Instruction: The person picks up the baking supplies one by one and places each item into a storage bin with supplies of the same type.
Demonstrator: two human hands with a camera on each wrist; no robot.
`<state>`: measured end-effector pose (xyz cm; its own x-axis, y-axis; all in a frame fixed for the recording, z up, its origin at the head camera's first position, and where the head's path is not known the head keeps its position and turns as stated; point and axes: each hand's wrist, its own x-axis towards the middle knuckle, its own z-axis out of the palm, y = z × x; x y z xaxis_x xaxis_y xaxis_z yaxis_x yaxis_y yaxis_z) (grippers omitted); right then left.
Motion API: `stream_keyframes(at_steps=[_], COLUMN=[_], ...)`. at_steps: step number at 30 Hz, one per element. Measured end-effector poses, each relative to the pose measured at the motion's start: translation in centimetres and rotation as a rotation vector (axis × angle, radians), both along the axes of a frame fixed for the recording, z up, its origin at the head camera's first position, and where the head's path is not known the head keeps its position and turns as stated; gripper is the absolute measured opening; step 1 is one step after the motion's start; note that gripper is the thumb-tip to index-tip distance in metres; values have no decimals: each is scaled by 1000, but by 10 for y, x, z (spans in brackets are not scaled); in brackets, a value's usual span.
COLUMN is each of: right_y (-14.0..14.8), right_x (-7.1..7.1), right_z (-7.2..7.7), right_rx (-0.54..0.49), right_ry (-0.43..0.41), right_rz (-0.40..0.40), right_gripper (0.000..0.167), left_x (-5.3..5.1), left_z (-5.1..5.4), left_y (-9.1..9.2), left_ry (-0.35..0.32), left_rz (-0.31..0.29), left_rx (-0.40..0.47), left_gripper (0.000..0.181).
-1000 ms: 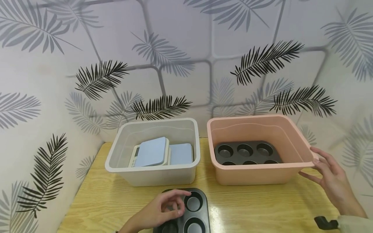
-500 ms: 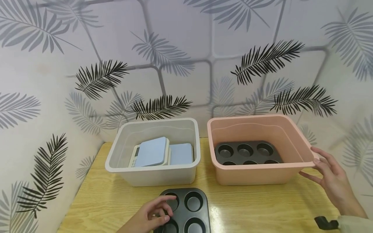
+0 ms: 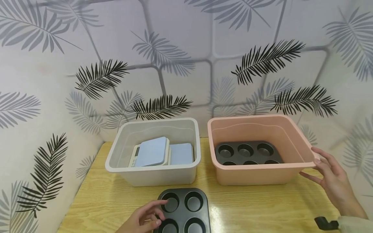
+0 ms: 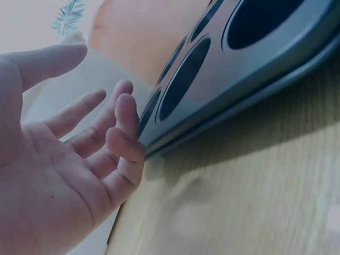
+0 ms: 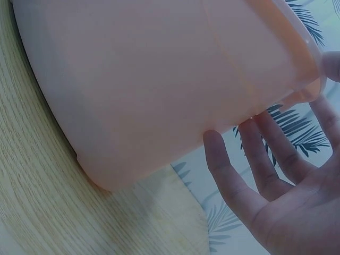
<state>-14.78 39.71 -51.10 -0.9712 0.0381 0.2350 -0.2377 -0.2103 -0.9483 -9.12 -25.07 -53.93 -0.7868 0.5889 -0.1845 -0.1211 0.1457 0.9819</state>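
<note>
In the head view a dark muffin tin (image 3: 189,210) lies on the table at the bottom centre, its near end cut off by the frame. My left hand (image 3: 142,218) is at its left side, fingers loosely bent and nothing held. The left wrist view has those fingers (image 4: 125,154) close to the tin's edge (image 4: 212,117); whether they touch is unclear. At the right, my right hand (image 3: 335,181) holds the rim corner of a pink plastic bin (image 3: 250,174), thumb and forefinger at the rim and other fingers (image 5: 218,151) stretched along its outside. A second muffin tin (image 3: 244,152) sits inside this bin.
Left of the pink bin stands a grey-white plastic bin (image 3: 157,176) containing kitchen scales (image 3: 151,151) with pale blue tops. Both bins are near the back of the wooden table (image 3: 250,207), against a leaf-patterned wall covering (image 3: 186,81).
My left hand has drawn back to the left and downward from over the near muffin tin, uncovering its cups. The right hand and both bins stay in place.
</note>
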Motion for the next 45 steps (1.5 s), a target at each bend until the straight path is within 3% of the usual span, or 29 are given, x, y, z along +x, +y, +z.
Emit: stream_keyframes(at_steps=[8,14,17,21,24,29,31,35,38,39,45], right_y=[1,-2,-3,-4,-3,-2,-2,-2,-2,-2,-4], right_x=[2,-1,-1,-1,1,2,2,1,1,1,0], right_z=[0,1,1,0,-1,-3,-3,-3,-3,-3,-4], right_rx=[8,-41,-33,-30,-37,-32,-36,-43,-38,-35,-27], right_ry=[-12,36,35,17,11,16,23,33,27,24,19], right_rz=[-18,11,9,1,0,-5,-4,1,0,-2,-12], right_gripper=[53,52,52,52,52,52,52,52,52,52,52], left_x=[6,6,2,-4,-7,-7,-7,-6,-5,-3,10], left_z=[-14,-22,-37,-72,-90,-98,-99,-106,-106,-102,-53], left_y=[-16,-24,-32,-44,-50,-52,-51,-49,-48,-46,-25], left_ry=[-111,-13,-12,-59,-71,-125,-113,0,64,66,-30], left_rz=[-18,-6,-25,-51,-76,-125,-135,-136,-113,-101,-51], left_rx=[124,64,82,98,104,112,116,89,56,55,221], left_gripper=[62,62,62,58,61,70,73,85,90,89,86])
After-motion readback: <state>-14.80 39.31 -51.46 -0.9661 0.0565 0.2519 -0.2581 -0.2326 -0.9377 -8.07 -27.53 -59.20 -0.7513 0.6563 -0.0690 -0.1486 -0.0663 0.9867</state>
